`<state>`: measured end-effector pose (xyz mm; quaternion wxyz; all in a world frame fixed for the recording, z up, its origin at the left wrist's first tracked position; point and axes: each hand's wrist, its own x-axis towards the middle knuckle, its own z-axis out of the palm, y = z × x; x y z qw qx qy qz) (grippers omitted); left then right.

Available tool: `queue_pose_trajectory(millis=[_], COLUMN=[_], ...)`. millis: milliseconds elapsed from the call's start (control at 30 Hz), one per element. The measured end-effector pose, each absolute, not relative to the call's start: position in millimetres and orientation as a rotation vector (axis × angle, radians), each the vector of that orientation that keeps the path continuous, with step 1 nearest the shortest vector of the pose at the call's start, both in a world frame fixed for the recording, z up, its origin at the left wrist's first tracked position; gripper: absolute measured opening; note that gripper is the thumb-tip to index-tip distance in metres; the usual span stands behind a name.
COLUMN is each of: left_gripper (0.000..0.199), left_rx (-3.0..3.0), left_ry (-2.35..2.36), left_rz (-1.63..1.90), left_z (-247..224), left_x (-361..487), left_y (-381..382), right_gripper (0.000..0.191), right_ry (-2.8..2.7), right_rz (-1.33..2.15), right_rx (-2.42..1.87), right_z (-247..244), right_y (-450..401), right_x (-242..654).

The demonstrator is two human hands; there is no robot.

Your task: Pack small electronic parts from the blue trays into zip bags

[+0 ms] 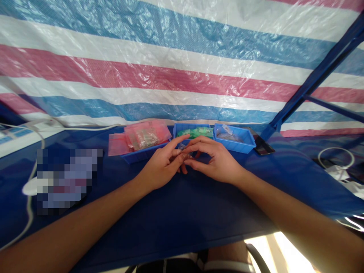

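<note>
In the middle of the head view my left hand (163,165) and my right hand (214,157) meet at their fingertips above the blue table. Both pinch around a small clear, shiny thing (182,146), perhaps plastic; the fingers cover most of it, so its kind does not show. My left forefinger points outward over it. Just behind the hands stands a blue bin (193,126) with green packets (196,132) in it. Right of that is another blue bin (237,144), holding clear plastic bags (226,134).
Pink plastic bags (148,134) heap over a third blue bin (136,156) at left. A dark phone (264,147) lies beside the right bin. A blurred-out item (71,178) and a white cable (30,212) are at far left. Striped sheeting (170,79) hangs behind the table (182,216).
</note>
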<state>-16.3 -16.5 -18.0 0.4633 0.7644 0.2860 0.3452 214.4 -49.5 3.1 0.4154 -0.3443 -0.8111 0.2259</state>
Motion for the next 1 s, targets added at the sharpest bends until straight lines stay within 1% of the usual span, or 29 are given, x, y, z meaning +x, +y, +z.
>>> queue_pose_trajectory(millis=[67,233,367,533,800,900,1000], left_gripper=[0.063,0.068,0.070,0.071,0.078,0.072,0.058], left_rx=[1.848,1.819,1.789,1.792,1.813,1.837,1.883], left_ry=[0.686,0.618,0.581,0.590,0.629,0.677,0.683], left_rz=[0.839,0.805,0.790,0.764,0.789,0.793,0.773], left_z=[-17,-14,-11,-11,-12,-10,-8], left_x=[-16,-17,-18,-18,-14,-12,-11], left_y=[-18,-22,-24,-26,-23,-24,-23], right_gripper=[0.025,0.022,0.025,0.018,0.020,0.019,0.017], right_ry=[-2.075,-2.085,-2.085,-2.096,-1.987,-1.931,-1.848], right_rz=[0.567,0.558,0.555,0.524,0.527,0.412,0.287], right_rx=[-0.870,-0.876,-0.862,-0.864,-0.978,-1.036,-1.082], right_z=[4,3,2,4,0,-1,0], right_y=[-50,-49,-48,-50,-42,-34,-29], right_x=[214,216,218,217,224,232,243])
